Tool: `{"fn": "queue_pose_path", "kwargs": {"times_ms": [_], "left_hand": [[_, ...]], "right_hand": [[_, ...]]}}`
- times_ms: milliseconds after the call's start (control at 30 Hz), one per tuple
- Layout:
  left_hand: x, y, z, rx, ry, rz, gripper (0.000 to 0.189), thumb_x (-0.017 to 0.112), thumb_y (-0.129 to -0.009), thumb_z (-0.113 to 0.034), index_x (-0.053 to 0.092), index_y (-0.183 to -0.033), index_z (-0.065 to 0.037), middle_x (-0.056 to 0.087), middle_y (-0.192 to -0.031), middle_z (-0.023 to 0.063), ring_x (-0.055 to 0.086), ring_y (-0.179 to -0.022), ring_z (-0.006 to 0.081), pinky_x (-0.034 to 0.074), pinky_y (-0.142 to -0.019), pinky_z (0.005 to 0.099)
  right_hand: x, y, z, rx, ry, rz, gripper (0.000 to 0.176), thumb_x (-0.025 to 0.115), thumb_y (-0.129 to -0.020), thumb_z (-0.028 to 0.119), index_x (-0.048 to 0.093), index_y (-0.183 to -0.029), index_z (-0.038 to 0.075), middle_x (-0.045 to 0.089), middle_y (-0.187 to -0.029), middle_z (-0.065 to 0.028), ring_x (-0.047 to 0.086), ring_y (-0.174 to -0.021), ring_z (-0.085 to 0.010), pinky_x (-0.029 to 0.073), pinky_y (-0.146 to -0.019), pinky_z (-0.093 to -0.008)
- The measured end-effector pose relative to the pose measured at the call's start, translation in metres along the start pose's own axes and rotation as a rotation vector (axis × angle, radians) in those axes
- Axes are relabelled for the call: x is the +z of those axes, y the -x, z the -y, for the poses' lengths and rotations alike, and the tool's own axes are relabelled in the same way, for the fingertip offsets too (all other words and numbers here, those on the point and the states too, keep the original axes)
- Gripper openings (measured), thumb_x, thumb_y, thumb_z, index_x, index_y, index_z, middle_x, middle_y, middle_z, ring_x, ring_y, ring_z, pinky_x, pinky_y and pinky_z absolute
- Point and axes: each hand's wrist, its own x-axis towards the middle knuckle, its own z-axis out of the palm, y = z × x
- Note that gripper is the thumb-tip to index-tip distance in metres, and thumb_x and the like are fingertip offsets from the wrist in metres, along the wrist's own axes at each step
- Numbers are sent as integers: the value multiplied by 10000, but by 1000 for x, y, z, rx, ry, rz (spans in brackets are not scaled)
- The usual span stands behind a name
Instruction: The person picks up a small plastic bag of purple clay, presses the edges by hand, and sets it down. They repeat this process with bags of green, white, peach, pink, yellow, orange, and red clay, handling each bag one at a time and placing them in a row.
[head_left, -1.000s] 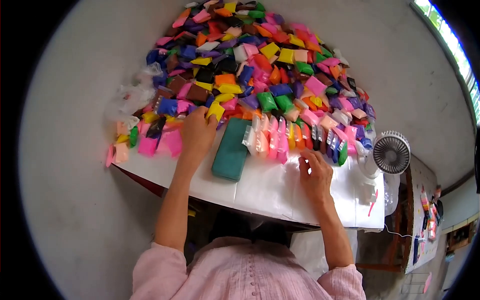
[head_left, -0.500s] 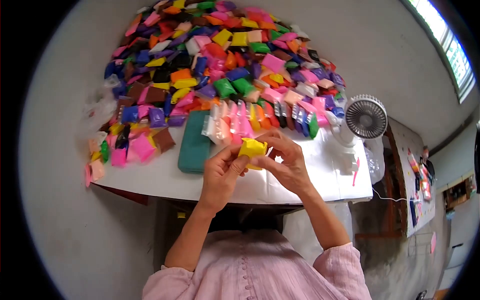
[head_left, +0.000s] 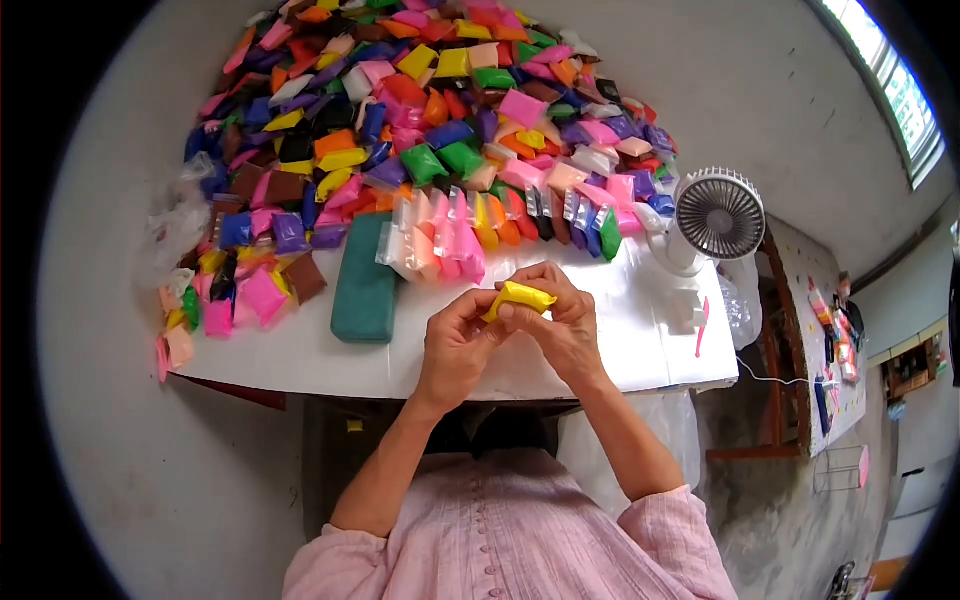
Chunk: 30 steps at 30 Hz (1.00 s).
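Observation:
A small yellow packet is pinched between my two hands above the front of the white table. My left hand grips its left end with thumb and fingers. Round its right side, my right hand closes with the thumb pressed on the front. What the packet contains cannot be made out. Just beyond my hands stands a row of clear-topped coloured packets, in pink, yellow, orange, red, black, blue and green. Left of my hands lies a green oblong case.
A large heap of coloured packets covers the back of the table. On the right stands a white fan, with a thin pink tool near it. Crumpled clear plastic lies at the left.
The yellow packet has turned from upright to lying more sideways. My right hand has closed in, its thumb now on the packet's front. The camera view has shifted slightly.

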Motion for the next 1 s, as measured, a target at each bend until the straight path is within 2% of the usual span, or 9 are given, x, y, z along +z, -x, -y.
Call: {"fn": "queue_pose_path", "kwargs": {"times_ms": [267,467,567,667,700,800,867,967,1000], "left_hand": [[-2,0,3,64,39,-32,221,651,-881,-17,610,-1098,-4,582,-999,-12,567,-900,63,489,-830,197],[-2,2,4,94,102,-28,228,661,-871,-16,615,-1093,-4,563,-1083,19,565,-972,89,473,-842,208],[-8,2,4,213,-77,-13,263,642,-850,46,618,-1104,-17,585,-1125,58,574,-1050,140,476,-933,269],[-6,1,-1,331,-247,16,314,609,-819,119,626,-1096,-29,562,-1167,80,544,-1109,163,454,-961,297],[-4,2,-3,350,-309,27,346,590,-808,140,624,-1104,-35,560,-1174,82,541,-1113,167,447,-967,299],[1,1,-8,385,-434,44,406,544,-801,161,604,-1145,-45,553,-1201,88,537,-1114,170,440,-968,301],[1,2,-9,371,-437,23,397,528,-832,114,574,-1196,-40,542,-1230,91,539,-1101,161,450,-947,293],[5,5,-11,161,-12,-61,368,512,-898,-4,512,-1266,-12,550,-1232,95,553,-1056,144,461,-912,283],[2,5,-10,98,-19,-28,370,506,-907,-21,494,-1276,3,551,-1224,90,553,-1029,131,464,-898,275]], "right_hand": [[0,6,2,-94,151,39,306,745,-768,105,691,-1062,36,602,-990,-83,578,-943,-196,457,-812,-290],[-8,7,7,-389,420,125,416,688,-840,161,607,-1237,69,573,-1132,-110,553,-1033,-223,450,-855,-307],[-13,15,21,-204,175,85,393,619,-911,221,578,-1258,42,598,-1116,-93,563,-988,-192,468,-842,-296],[-22,12,25,295,-61,8,413,578,-948,283,567,-1245,-4,627,-1065,-59,574,-908,-145,484,-791,-258],[-23,12,20,356,-21,22,390,594,-945,241,570,-1217,-37,644,-1005,-39,581,-850,-107,483,-737,-224],[-19,14,12,457,-357,37,359,624,-917,175,579,-1205,-35,644,-1005,-53,590,-855,-100,476,-736,-221],[-21,14,8,420,-373,39,352,642,-895,122,578,-1204,-34,646,-1008,-67,599,-897,-101,485,-787,-243],[-14,12,12,294,-333,-32,363,657,-879,81,561,-1208,-39,640,-978,-60,595,-892,-99,489,-823,-257],[-12,12,12,245,-311,-47,361,656,-879,75,559,-1207,-40,637,-974,-60,594,-884,-99,490,-815,-251]]}}
